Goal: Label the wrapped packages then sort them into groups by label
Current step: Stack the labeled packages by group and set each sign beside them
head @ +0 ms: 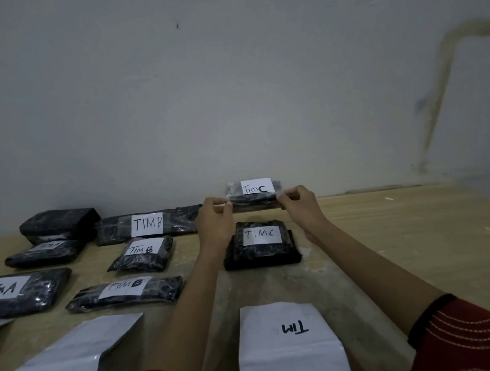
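Observation:
My left hand [215, 218] and my right hand [299, 207] grip the two ends of a black wrapped package labelled "TIM C" [255, 192], held close to the wall. Just in front of it a second "TIM C" package [261, 245] lies on the wooden table. To the left lie three "TIM B" packages [148, 224], [141, 253], [125, 292]. Further left lie a "TIM A" package [17, 292], another labelled one [45, 252] and a black package [59, 222] whose label I cannot see.
Two white sheets marked "TIM" lie near me, one at the front left [63, 367] and one at the front middle [289, 345]. The grey wall [229, 97] closes the far edge of the table [406, 229].

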